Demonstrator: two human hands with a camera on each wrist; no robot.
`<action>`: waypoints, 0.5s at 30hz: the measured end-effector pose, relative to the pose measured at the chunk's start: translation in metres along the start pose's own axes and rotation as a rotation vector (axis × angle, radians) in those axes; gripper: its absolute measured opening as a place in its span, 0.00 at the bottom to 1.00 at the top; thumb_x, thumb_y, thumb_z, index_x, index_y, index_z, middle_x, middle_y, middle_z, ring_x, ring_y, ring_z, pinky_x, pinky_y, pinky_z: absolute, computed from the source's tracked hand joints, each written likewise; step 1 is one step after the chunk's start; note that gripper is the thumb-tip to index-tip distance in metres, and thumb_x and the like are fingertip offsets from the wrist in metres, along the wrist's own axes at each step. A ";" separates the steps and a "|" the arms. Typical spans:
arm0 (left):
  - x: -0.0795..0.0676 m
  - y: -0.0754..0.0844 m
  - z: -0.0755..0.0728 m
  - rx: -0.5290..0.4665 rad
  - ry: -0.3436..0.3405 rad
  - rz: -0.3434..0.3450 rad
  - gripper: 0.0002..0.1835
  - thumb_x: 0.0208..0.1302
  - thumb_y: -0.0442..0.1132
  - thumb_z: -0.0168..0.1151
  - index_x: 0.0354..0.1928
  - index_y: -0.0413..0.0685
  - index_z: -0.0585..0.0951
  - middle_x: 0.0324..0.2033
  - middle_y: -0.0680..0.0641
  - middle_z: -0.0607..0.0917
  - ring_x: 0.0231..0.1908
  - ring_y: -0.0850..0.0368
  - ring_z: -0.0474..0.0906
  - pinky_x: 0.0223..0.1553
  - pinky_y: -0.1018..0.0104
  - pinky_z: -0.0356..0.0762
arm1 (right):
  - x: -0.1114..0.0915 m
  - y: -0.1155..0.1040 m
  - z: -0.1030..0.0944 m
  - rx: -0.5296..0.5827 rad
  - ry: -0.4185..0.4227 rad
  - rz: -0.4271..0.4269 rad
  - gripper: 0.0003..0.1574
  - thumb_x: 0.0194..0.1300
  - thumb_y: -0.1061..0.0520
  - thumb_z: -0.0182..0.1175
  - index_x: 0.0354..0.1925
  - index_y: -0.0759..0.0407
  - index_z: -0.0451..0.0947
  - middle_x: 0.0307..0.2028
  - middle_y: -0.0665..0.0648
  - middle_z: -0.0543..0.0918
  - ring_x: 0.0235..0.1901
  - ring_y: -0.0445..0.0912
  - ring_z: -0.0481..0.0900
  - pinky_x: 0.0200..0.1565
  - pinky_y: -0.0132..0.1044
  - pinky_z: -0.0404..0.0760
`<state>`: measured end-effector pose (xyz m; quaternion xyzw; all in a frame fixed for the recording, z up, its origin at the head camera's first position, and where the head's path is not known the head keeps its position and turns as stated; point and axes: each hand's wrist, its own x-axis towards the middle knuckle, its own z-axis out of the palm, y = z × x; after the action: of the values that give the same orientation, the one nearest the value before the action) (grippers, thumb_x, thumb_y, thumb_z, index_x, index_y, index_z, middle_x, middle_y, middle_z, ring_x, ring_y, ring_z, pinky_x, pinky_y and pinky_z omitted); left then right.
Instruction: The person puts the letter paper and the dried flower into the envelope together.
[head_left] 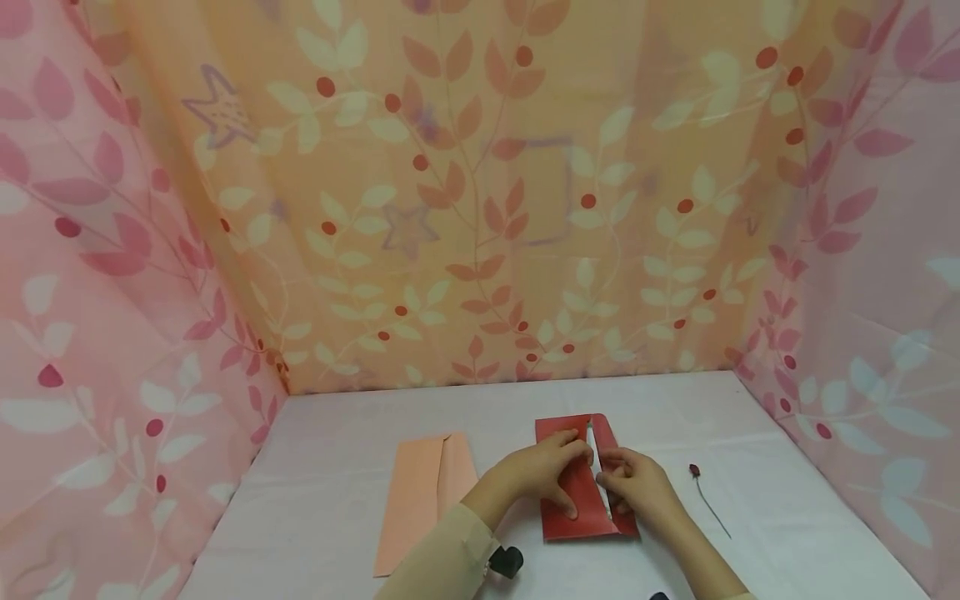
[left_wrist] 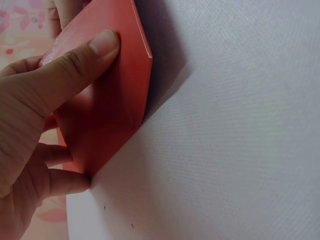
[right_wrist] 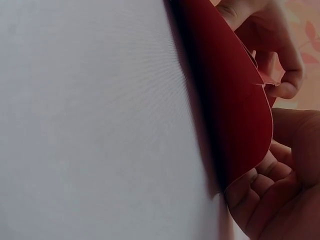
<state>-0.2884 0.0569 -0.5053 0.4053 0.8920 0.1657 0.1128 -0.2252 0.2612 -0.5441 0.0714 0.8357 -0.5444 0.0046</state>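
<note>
A red envelope (head_left: 555, 467) lies on the table with its flap (right_wrist: 240, 115) open toward the right. A white strip of paper (head_left: 602, 493) shows along its opening. My left hand (head_left: 551, 471) holds the envelope, thumb pressed on its front (left_wrist: 110, 100) and fingers bent at the opening. On the right, my right hand (head_left: 637, 483) has its thumb and forefinger at the white paper, seeming to pinch it; the other fingers curl by the flap. In the right wrist view the flap hides the fingertips' exact contact.
A peach envelope (head_left: 412, 492) lies left of the red one, partly behind the left sleeve (head_left: 450, 554). A small dried red flower (head_left: 695, 472) on a thin stem lies to the right. Patterned cloth walls (head_left: 465, 250) enclose the white table (head_left: 322, 467).
</note>
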 end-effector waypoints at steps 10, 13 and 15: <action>-0.001 -0.003 0.002 0.014 -0.001 0.001 0.41 0.35 0.62 0.77 0.54 0.80 0.66 0.72 0.55 0.57 0.69 0.56 0.59 0.55 0.54 0.76 | 0.006 0.003 0.001 -0.048 -0.093 -0.044 0.31 0.57 0.56 0.67 0.60 0.54 0.73 0.24 0.56 0.81 0.18 0.46 0.76 0.20 0.39 0.78; -0.002 -0.004 0.003 0.005 0.002 0.002 0.41 0.35 0.62 0.77 0.55 0.81 0.65 0.73 0.56 0.56 0.69 0.56 0.60 0.55 0.53 0.77 | 0.006 0.004 0.003 -0.075 -0.103 -0.055 0.30 0.57 0.58 0.66 0.59 0.54 0.73 0.24 0.55 0.80 0.17 0.45 0.73 0.19 0.37 0.75; -0.003 -0.004 0.003 0.000 0.004 0.001 0.41 0.35 0.62 0.77 0.55 0.81 0.66 0.73 0.56 0.57 0.69 0.56 0.60 0.54 0.53 0.77 | 0.007 0.004 0.005 -0.102 -0.097 -0.053 0.30 0.57 0.59 0.66 0.59 0.53 0.74 0.24 0.54 0.80 0.17 0.45 0.72 0.18 0.36 0.74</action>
<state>-0.2885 0.0530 -0.5095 0.4054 0.8919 0.1669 0.1107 -0.2316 0.2589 -0.5508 0.0225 0.8628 -0.5039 0.0342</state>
